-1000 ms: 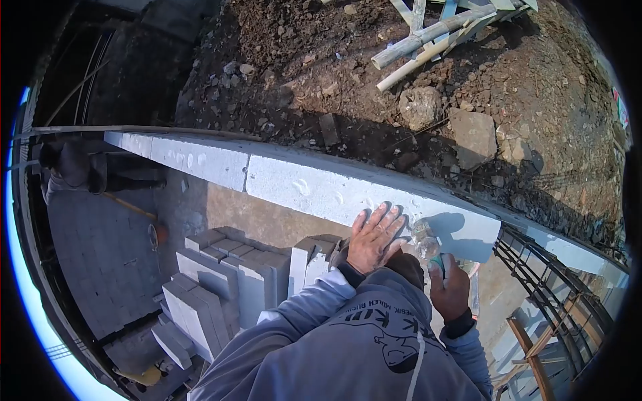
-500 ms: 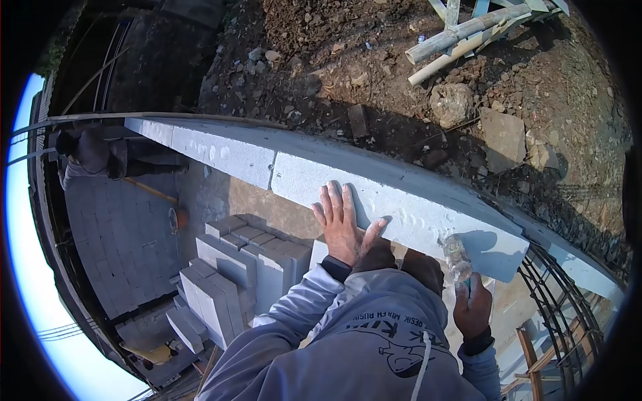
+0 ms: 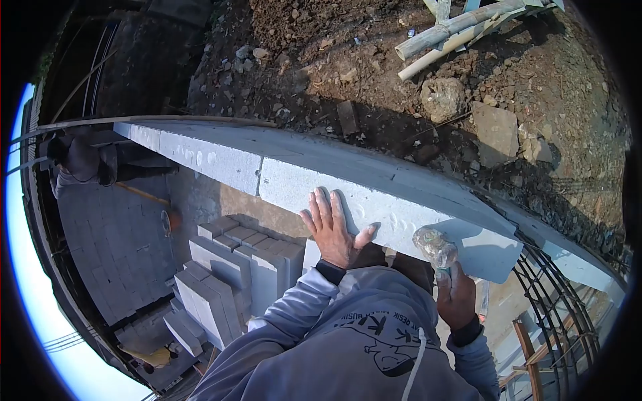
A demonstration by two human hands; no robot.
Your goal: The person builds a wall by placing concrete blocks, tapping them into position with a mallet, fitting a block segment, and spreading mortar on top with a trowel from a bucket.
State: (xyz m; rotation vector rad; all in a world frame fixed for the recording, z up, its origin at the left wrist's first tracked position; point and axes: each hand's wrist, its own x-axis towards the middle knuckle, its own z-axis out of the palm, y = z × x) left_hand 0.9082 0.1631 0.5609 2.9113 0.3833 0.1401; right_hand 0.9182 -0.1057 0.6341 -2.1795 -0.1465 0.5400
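Note:
A wall of pale blocks [image 3: 301, 182] runs from the upper left to the lower right, with round marks along its top. My left hand [image 3: 333, 230] lies on the top face with its fingers spread and holds nothing. To its right, my right hand [image 3: 457, 294] is wrapped round the handle of a mallet [image 3: 435, 247]. The mallet's rounded, dust-covered head is over the block top near the wall's right end. Whether it touches the block I cannot tell.
Stacked blocks [image 3: 221, 267] stand below the wall at left. A person [image 3: 80, 160] bends at the far left near an orange bucket [image 3: 175, 220]. Steel bars [image 3: 558, 304] stick out at the right. Beyond the wall are soil, rocks and bamboo poles [image 3: 461, 33].
My left hand has moved left along the block and its fingers have spread wider. The mallet has shifted and its head is turned differently. The camera view has shifted slightly.

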